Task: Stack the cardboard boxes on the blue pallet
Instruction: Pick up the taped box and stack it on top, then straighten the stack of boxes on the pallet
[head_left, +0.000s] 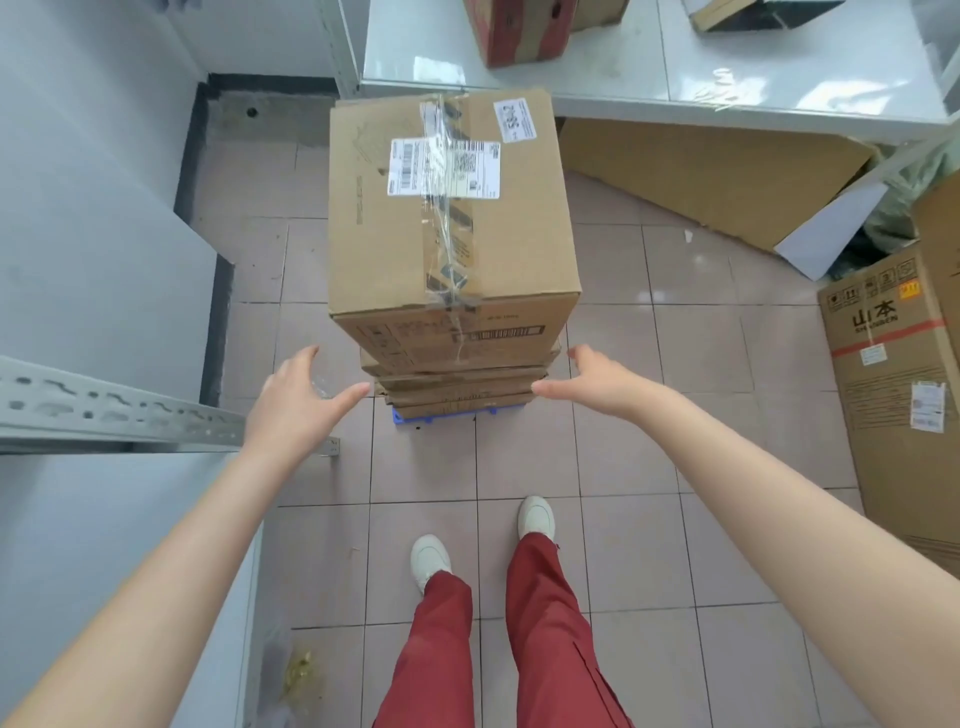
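A tall stack of cardboard boxes stands on the blue pallet (415, 417), of which only a front strip shows. The top box (447, 228) is brown, taped down the middle, with white shipping labels. Under it lie several flatter boxes (457, 387). My left hand (301, 395) hovers open just left of the stack's lower front, fingers spread, not touching it. My right hand (597, 382) hovers open on the right side, also apart from the boxes. Both hands hold nothing.
A grey metal shelf (104, 410) juts in at the left. A white table (623, 62) with a red-striped box (519, 31) stands behind the stack. A printed carton (898, 395) and a leaning cardboard sheet (711, 176) are at the right. My feet stand on the tiled floor (623, 545).
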